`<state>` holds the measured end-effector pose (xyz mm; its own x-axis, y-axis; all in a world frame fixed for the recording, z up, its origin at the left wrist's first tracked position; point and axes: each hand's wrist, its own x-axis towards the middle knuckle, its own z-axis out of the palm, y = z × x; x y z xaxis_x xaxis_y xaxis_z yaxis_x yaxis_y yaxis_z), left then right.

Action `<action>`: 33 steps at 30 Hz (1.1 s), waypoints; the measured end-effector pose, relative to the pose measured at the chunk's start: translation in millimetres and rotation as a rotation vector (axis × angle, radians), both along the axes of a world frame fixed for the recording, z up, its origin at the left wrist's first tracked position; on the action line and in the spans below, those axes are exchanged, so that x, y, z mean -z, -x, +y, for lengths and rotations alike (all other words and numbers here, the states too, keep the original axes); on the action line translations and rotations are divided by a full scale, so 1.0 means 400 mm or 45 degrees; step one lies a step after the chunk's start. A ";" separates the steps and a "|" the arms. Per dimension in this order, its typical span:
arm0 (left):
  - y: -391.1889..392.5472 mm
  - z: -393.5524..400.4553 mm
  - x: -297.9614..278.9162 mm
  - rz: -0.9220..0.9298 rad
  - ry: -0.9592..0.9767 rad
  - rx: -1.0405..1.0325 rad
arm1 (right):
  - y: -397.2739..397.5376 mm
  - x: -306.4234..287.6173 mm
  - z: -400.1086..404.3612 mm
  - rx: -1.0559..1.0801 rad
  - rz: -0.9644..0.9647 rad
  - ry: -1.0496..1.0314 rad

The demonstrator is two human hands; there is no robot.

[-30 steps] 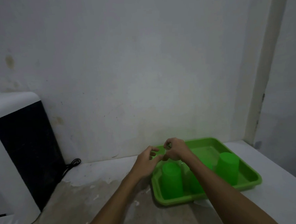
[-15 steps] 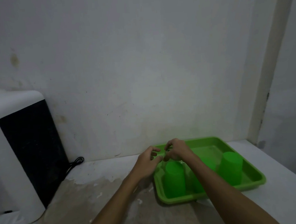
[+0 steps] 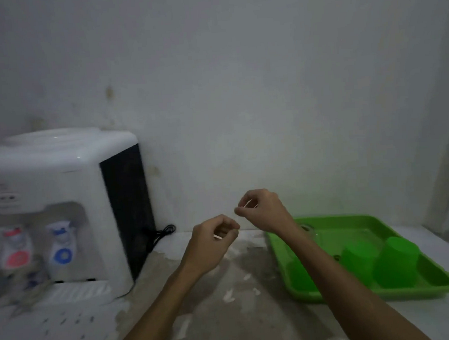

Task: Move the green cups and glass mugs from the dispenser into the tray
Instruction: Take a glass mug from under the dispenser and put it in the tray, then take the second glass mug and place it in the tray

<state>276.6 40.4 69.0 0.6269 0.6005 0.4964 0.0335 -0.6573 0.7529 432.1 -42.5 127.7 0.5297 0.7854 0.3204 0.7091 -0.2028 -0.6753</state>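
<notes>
The green tray (image 3: 438, 285) lies on the counter at the right. Two green cups (image 3: 397, 261) (image 3: 357, 261) stand upside down in it, and a third green shape (image 3: 302, 276) shows behind my right forearm. A glass mug (image 3: 309, 229) sits at the tray's back left, partly hidden by my right wrist. The white water dispenser (image 3: 59, 176) stands at the left, and blurred clear shapes (image 3: 27, 287) sit under its taps. My left hand (image 3: 212, 239) and my right hand (image 3: 260, 209) hover between dispenser and tray, fingers curled, holding nothing.
The dispenser has a red tap (image 3: 14, 245) and a blue tap (image 3: 61, 242) over a white drip grille (image 3: 75, 291). A black cable (image 3: 161, 235) runs from its back along the wall. The counter surface (image 3: 227, 297) is patchy and worn.
The view has swung left, bringing the dispenser's front into sight. Both hands have lifted off the tray's back left corner and moved left, away from the cups.
</notes>
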 end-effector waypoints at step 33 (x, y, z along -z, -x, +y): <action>0.793 0.375 0.127 -0.027 0.152 -1.039 | 0.749 0.178 0.414 -0.639 0.267 -0.217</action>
<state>-40.7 190.6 18.3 -0.0382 0.9126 0.4070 0.4504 -0.3478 0.8223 132.7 123.2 56.6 0.1711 0.9034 0.3931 0.5378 0.2487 -0.8056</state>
